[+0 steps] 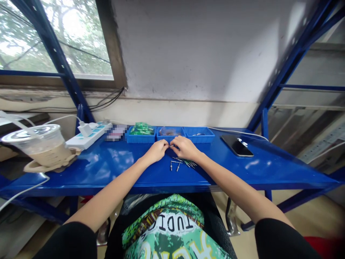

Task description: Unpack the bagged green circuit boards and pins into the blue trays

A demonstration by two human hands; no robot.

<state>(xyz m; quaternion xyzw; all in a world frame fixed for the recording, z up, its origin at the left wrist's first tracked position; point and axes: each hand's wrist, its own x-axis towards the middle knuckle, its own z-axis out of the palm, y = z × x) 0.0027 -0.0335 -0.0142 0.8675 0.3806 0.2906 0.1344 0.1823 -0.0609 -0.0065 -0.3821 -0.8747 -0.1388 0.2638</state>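
Observation:
My left hand (157, 150) and my right hand (184, 148) meet over the blue table, fingertips pinched. Between them is a small thin metal piece (171, 145), too small to make out well. Just below my right hand lie several slim metal pieces (191, 163), some partly hidden by it. Two short metal pins (178, 166) sit apart from these, to their left. Behind my hands stand three joined blue bins: the left bin (141, 140) holds green packets (142, 128), the middle bin (165, 137) holds something in clear plastic, and the right bin (202, 139) has a few thin metal pieces.
A phone (234, 145) with white earbuds (242, 142) lies on the right of the table (107, 176). At the left are a drink cup (45, 147), a power strip (90, 136) and white cables. Blue frame posts rise at both sides.

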